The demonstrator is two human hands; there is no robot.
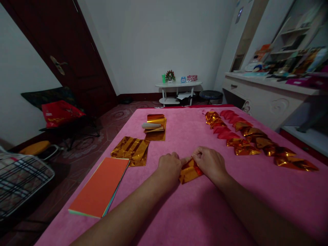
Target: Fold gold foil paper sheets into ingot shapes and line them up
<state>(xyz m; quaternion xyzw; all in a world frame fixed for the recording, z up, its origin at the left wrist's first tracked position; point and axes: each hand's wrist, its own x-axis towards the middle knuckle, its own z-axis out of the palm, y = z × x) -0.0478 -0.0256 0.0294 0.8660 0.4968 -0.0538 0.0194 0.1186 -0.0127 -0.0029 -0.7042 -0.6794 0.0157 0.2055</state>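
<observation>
Both my hands rest on a pink cloth-covered table [184,212] and pinch one piece of folded gold foil paper [189,172]. My left hand [169,165] is closed on its left edge. On the paper's right side sits my right hand [210,162], with curled fingers pressing down on it. Part of the paper is hidden under my fingers.
A row of folded gold and red foil pieces [246,136] runs along the right side. A stack of orange paper sheets [101,186] lies at the left, with gold foil sheets [131,149] behind it and more foil with a white roll [155,126] farther back.
</observation>
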